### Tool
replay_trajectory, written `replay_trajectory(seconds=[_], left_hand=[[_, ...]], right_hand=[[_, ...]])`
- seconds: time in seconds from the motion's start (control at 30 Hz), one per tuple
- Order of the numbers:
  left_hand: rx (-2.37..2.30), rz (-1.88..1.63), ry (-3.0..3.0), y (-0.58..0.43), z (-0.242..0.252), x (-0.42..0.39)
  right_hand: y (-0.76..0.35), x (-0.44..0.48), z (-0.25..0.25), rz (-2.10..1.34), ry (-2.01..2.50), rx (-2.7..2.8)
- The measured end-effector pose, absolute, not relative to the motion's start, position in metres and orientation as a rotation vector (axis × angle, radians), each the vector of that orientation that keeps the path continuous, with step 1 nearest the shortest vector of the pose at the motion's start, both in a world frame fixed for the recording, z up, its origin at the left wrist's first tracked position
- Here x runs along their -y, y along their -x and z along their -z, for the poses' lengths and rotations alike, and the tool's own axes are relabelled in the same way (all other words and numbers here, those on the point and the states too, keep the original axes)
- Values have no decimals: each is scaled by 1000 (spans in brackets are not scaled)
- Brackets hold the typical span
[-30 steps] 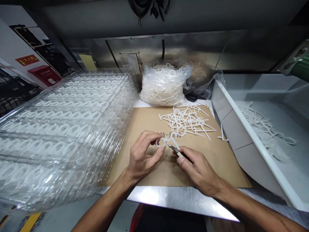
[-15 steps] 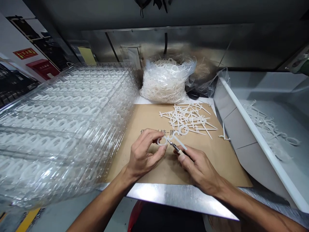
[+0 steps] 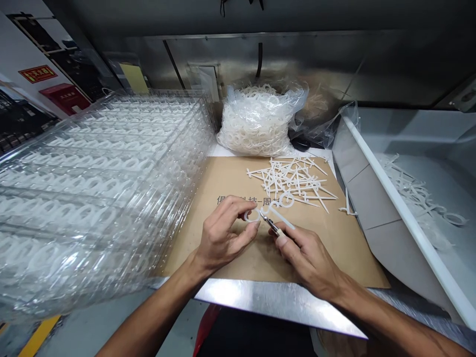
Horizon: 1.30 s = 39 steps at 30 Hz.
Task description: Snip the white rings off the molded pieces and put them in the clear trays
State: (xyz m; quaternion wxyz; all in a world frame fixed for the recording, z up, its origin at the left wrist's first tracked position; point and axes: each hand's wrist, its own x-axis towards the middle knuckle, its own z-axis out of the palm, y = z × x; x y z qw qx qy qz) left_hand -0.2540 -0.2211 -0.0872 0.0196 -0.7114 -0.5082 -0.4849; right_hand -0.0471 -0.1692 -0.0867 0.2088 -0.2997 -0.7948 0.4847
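Over the cardboard sheet [image 3: 208, 258], my left hand [image 3: 226, 233] pinches a white plastic ring [image 3: 251, 216] between thumb and fingers. That ring belongs to a moulded piece with a straight stem [image 3: 281, 218] and a second ring [image 3: 287, 200] at its far side. My right hand [image 3: 307, 250] is closed round a small pair of nippers [image 3: 273, 227]. The nippers' jaws reach the piece just right of the ring; whether they have cut through cannot be seen. Beyond the hands lies a loose pile of white plastic stems [image 3: 293, 178].
Stacked clear trays [image 3: 111, 163] of white rings fill the left side. At the back stands a plastic bag [image 3: 256, 124] full of rings. A large grey bin [image 3: 401, 208] on the right holds more white parts [image 3: 420, 198]. The metal table edge [image 3: 275, 302] runs in front.
The view has shifted slightly. Both hands keep nearly the same pose, with the ring and the nippers still held close together.
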Motion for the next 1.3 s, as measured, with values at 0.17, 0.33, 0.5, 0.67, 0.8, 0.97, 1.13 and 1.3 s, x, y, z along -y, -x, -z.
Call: replay_trajectory(seconds=[0.17,0.33,0.5,0.67,0.8,0.97,1.13,1.3], left_hand=[[1567,1502,2216,254,88,221],[1565,1502,2207,254,89,221],[1563,1537,2234,255,89,222],[1614,1525,2259,256,91,222],[1644,1544,2244,257,92,221],[1664,1596,2207,259,92,219],[1725,1737,2160,260,95,215],[2006,2452,1891,260,96,211]], right_hand=[[46,170,87,-1345,838,2216],[46,171,88,-1294,831,2255],[47,173,93,-1184,808,2327],[48,172,98,-1194,882,2348],[50,170,97,-1208,910,2350],[50,170,97,-1235,881,2339],[49,170,100,-1260,854,2324],[49,170,103,-1264,873,2315]])
